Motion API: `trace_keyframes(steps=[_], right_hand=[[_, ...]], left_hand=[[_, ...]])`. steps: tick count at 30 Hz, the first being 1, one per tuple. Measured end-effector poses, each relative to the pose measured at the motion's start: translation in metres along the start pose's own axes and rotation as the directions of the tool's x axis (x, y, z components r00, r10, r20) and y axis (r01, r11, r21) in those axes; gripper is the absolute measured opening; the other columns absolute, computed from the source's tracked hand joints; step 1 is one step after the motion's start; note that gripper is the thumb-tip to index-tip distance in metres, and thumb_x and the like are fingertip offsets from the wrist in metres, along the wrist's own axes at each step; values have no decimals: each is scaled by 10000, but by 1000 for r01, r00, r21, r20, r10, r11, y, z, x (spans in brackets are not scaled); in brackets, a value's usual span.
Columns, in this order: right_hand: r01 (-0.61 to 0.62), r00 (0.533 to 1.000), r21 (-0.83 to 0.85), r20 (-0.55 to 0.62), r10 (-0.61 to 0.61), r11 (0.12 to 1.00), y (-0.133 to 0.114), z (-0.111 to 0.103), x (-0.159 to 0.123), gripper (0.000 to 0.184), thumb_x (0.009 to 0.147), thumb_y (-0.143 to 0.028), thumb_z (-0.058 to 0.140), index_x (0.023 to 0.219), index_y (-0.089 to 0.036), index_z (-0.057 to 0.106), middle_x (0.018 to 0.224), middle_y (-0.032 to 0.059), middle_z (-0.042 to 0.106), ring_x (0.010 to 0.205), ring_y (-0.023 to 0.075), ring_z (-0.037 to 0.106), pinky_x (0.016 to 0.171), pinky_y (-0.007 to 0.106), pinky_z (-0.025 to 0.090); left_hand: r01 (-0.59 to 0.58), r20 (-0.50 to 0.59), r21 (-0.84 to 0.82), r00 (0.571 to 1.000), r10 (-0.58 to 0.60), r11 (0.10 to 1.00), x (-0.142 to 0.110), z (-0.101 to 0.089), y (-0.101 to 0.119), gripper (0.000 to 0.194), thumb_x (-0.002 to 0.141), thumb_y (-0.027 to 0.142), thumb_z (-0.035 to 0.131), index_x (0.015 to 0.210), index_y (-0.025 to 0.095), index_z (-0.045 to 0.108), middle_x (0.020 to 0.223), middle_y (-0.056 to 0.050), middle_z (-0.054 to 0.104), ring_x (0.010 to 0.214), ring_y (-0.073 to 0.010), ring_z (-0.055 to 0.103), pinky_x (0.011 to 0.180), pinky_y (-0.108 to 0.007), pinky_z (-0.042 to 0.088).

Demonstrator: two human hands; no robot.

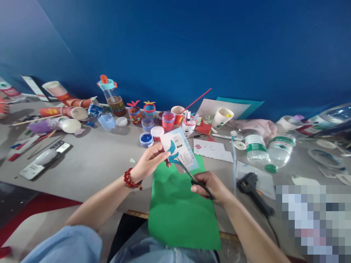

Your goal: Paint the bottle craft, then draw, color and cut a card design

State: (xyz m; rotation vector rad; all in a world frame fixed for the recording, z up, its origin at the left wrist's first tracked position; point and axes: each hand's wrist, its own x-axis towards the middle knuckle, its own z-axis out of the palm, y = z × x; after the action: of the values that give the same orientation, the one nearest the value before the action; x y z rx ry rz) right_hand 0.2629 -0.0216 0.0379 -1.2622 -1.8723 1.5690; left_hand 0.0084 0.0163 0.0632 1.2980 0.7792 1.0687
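My left hand (149, 163), a red bead bracelet at its wrist, pinches a light printed card (184, 147) with a barcode and small text. A teal leaf-like shape (172, 155) shows at the card's left side by my fingers; I cannot tell whether it is a separate piece on top. My right hand (208, 187) grips the dark handles of a pair of scissors (189, 173). Their blades point up and left to the card's lower edge, near the teal shape. Beneath both hands lies a green sheet (181, 212), which hangs over the table's front edge.
Open blue paint (146, 139) and red paint (168, 120) stand just beyond the card. A glue gun (255, 191) with its cord lies right of my right hand. Plastic bottles (256, 148) are at the right. Paper cups (63, 111) and a drink bottle (112, 95) stand left.
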Motion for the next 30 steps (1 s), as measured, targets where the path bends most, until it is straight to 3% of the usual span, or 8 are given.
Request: trace_keyframes(steps=[8, 15, 23, 30], right_hand=[[10, 999, -52, -38, -12, 999, 1, 1, 1, 686, 658, -804, 637, 503, -207, 337, 427, -72, 294, 421, 55, 265, 408, 223, 153], [-91, 994, 46, 66, 88, 995, -5, 3, -3, 611, 708, -736, 662, 528, -193, 450, 411, -23, 513, 388, 82, 413, 430, 220, 283], [-108, 988, 105, 126, 94, 989, -6, 4, -11, 598, 779, -719, 602, 554, -171, 523, 431, 10, 572, 406, 82, 418, 444, 215, 283], [-129, 982, 170, 160, 102, 977, -7, 7, -8, 597, 762, -727, 606, 551, -176, 518, 398, -5, 550, 356, 66, 349, 397, 210, 243]], left_hand=[[-20, -30, 13, 999, 21, 1000, 0, 2, 1, 287, 882, 393, 652, 763, 156, 542, 733, 7, 551, 628, -118, 608, 607, -268, 547], [14, 20, 89, 1000, -15, 996, 3, -4, -2, 282, 910, 415, 609, 832, 148, 562, 737, -7, 590, 609, -130, 632, 606, -278, 514], [6, 33, 91, 999, -9, 996, 4, -7, -4, 275, 918, 407, 597, 818, 153, 562, 727, -2, 589, 613, -127, 618, 596, -270, 513], [40, 38, 52, 998, -42, 998, 6, -8, -8, 280, 908, 405, 609, 801, 154, 551, 735, -3, 572, 623, -129, 621, 566, -253, 506]])
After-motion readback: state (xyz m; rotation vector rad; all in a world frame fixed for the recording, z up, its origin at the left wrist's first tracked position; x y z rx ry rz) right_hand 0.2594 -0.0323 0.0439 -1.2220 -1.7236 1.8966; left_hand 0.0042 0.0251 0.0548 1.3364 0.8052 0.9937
